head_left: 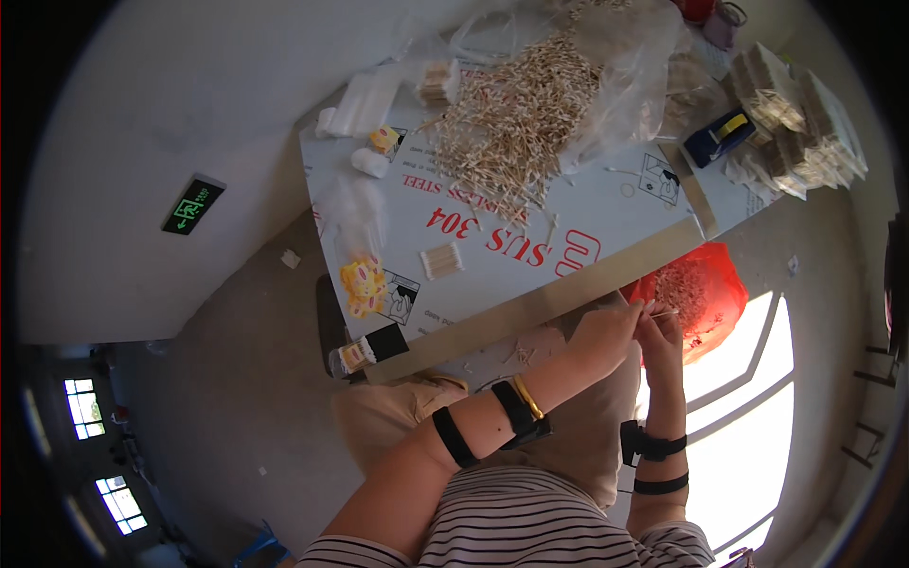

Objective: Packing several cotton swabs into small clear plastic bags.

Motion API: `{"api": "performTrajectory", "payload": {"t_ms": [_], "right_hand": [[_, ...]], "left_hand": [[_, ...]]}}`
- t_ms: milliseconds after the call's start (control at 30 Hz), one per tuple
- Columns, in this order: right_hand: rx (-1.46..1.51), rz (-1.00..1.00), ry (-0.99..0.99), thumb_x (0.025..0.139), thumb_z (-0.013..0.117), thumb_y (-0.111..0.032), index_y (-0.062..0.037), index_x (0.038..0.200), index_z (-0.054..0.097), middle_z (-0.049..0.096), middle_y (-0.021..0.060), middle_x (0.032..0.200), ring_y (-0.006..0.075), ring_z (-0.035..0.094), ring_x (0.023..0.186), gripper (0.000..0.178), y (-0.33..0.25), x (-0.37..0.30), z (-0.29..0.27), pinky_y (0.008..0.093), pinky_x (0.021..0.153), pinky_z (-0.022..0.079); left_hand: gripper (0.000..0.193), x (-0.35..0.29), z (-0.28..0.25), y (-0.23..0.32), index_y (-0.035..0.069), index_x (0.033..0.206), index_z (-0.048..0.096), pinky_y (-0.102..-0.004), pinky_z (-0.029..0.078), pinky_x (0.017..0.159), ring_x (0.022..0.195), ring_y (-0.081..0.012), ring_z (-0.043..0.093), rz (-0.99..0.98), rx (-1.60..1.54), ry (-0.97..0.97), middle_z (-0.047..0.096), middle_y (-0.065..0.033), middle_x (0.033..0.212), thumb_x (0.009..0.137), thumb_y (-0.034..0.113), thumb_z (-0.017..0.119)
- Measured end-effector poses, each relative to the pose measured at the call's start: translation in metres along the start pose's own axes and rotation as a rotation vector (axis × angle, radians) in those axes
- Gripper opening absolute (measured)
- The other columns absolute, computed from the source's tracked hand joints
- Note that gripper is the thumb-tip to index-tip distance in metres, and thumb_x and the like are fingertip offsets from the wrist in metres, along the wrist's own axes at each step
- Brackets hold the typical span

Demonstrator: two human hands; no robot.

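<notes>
My left hand (611,331) and my right hand (660,333) meet just off the table's near edge, fingertips closed together. A thin pale stick, which looks like a cotton swab (668,313), pokes out between the fingers of my right hand. What the left fingertips pinch is hidden. Just behind the hands hangs a red plastic bag (727,293) with many small pale pieces in it. On the table (379,204), a large heap of cotton swabs (516,123) spreads out. Nearer to me lies a small neat row of swabs (441,261).
Clear plastic bags (365,102) and yellow printed cards (363,286) lie along the table's left side. A small box (356,357) sits at the near left corner. At the far right are a blue tape dispenser (720,138) and stacked swab packs (805,118). Loose swabs (519,352) lie below the edge.
</notes>
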State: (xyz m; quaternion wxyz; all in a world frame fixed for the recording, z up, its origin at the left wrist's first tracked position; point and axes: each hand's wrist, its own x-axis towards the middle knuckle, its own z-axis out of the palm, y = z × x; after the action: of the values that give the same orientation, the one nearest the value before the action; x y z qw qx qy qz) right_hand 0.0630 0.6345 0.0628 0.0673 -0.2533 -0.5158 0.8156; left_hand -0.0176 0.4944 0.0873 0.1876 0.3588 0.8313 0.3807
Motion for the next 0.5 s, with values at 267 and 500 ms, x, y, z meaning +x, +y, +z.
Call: {"api": "performTrajectory", "payload": {"t_ms": [267,500], "right_hand": [[-0.392,-0.235,0.36,0.1,0.066,-0.011,-0.0019,0.114,0.063,0.069,0.0062,0.104,0.013,0.064,0.087,0.017,-0.053,0.038,-0.142,0.0269,0.079,0.053],[-1.235,-0.315,0.346,0.092,0.076,-0.015,0.0015,0.126,0.063,0.073,0.0199,0.109,0.0321,0.071,0.099,0.041,-0.019,0.069,-0.133,0.0395,0.086,0.058]], "left_hand": [[0.052,0.024,-0.017,0.012,-0.001,0.145,0.052,-0.0428,0.059,0.079,0.091,-0.0324,0.076,0.077,-0.29,0.031,0.076,-0.0196,0.106,0.102,0.025,0.066],[0.03,-0.03,-0.082,-0.099,0.001,0.126,0.067,-0.0346,0.059,0.087,0.102,-0.026,0.076,-0.249,-0.206,0.177,0.077,-0.0161,0.112,0.101,0.018,0.067]]}}
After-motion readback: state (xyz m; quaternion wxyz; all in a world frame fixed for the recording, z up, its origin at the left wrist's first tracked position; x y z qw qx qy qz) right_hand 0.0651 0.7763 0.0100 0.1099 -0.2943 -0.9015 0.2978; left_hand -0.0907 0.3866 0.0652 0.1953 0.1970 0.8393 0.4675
